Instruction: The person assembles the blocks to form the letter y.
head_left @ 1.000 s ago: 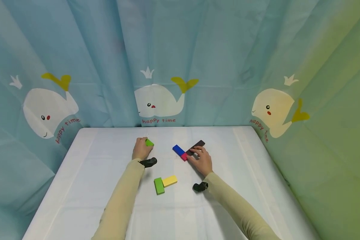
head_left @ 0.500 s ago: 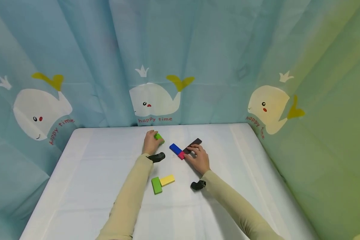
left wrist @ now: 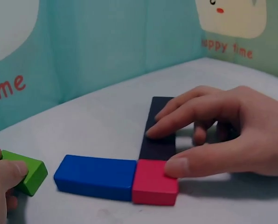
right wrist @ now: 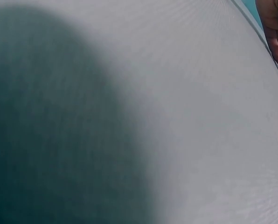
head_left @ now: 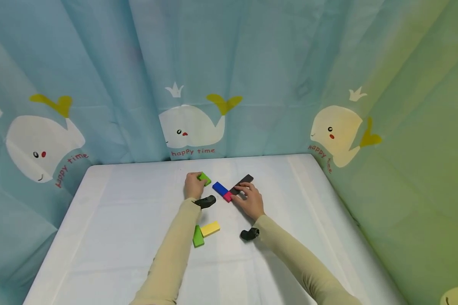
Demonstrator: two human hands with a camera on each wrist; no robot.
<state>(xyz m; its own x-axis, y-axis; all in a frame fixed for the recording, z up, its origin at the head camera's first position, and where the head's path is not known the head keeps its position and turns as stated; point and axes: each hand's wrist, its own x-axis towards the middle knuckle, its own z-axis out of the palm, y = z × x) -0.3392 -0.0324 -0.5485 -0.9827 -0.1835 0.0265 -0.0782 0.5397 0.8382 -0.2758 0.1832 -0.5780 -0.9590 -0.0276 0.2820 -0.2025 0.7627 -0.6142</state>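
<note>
My left hand [head_left: 194, 185] pinches a green block [left wrist: 32, 174] between thumb and fingers, a short way left of a blue block [left wrist: 96, 175]. The blue block's right end meets a small red block [left wrist: 154, 184]. From the red one, a long black block [left wrist: 157, 144] runs back and to the right, so the pieces form a V in the head view. My right hand [head_left: 252, 201] rests over this corner: its thumb touches the red block and an extended finger lies on the black one. In the right wrist view, only part of the left hand and a sliver of green show.
Nearer to me on the white table [head_left: 118, 237] lie a yellow block [head_left: 210, 228] and a second green block [head_left: 198, 236], the latter partly hidden by my left sleeve. A whale-print curtain [head_left: 267, 84] hangs behind and beside the table.
My left hand has carried its green block rightward, closer to the blue block. My right hand stays on the red and black blocks. The head view has shifted slightly.
</note>
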